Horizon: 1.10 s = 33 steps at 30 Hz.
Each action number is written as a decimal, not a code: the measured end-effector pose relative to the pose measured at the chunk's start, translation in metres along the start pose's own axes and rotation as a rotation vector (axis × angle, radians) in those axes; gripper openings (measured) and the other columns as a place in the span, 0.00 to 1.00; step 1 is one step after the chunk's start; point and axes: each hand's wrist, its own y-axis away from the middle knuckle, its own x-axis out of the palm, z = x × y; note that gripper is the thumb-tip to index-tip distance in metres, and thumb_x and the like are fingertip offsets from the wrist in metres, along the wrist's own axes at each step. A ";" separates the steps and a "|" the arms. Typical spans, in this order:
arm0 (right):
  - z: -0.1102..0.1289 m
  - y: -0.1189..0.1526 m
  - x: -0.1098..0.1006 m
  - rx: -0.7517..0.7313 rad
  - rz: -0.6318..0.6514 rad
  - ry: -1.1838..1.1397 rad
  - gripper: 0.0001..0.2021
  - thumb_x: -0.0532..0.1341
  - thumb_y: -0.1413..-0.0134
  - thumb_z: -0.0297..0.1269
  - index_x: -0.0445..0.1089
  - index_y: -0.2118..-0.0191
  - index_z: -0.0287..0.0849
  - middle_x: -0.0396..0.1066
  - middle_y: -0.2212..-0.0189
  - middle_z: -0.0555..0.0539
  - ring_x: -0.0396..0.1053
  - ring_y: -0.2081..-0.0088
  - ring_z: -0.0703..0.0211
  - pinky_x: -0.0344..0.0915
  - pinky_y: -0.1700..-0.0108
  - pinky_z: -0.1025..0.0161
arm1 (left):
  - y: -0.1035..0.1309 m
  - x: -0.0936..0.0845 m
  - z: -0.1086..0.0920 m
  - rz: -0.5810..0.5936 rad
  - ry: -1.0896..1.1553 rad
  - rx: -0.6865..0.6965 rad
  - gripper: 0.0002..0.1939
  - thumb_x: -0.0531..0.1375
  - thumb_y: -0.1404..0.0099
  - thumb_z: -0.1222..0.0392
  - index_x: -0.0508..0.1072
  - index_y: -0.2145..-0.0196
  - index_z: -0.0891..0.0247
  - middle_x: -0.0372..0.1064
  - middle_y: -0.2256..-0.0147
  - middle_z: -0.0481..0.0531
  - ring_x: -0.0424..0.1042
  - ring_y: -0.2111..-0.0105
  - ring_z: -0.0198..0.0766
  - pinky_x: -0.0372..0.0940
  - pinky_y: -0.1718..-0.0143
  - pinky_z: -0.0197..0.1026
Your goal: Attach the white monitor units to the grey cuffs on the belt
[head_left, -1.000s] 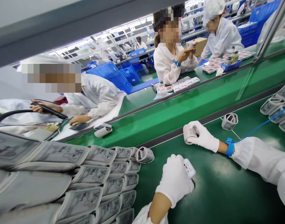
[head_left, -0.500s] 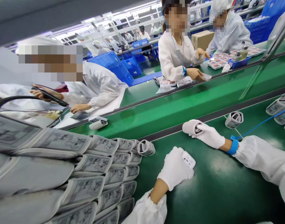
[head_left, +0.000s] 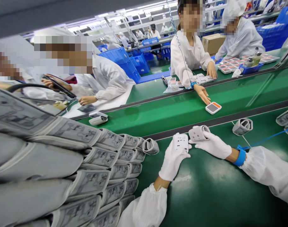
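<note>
My gloved left hand [head_left: 171,160] is closed on a small white device [head_left: 181,142], whose printed back faces up. To its right, my gloved right hand [head_left: 214,144] grips a rolled grey cuff [head_left: 197,134] with its fingers inside the roll; round holes show in the cuff's side. Device and cuff are close together, near the far edge of the green table [head_left: 205,195]. A blue wrist strap [head_left: 240,156] circles my right wrist. One loose rolled cuff [head_left: 243,126] stands beyond my right hand, and another [head_left: 150,146] lies left of the device.
Stacked printed cuffs [head_left: 92,186] fill the left side. Across the far edge runs a green conveyor belt [head_left: 139,121]. A co-worker's hand [head_left: 202,94] is beside a white device with an orange-banded screen [head_left: 213,107] on it. More cuffs [head_left: 285,117] lie at far right.
My left hand has moved away from me and turned the device's back up, close to the cuff. The cuff has turned in my right hand. A co-worker's device now lies on the belt.
</note>
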 end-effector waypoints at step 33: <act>0.000 0.012 0.004 -0.600 0.078 1.519 0.34 0.70 0.52 0.34 0.64 0.39 0.51 0.69 0.43 0.41 0.70 0.43 0.39 0.66 0.38 0.42 | -0.010 0.007 0.007 0.141 -0.140 -0.124 0.49 0.46 0.37 0.19 0.72 0.48 0.71 0.67 0.78 0.51 0.68 0.79 0.39 0.68 0.80 0.38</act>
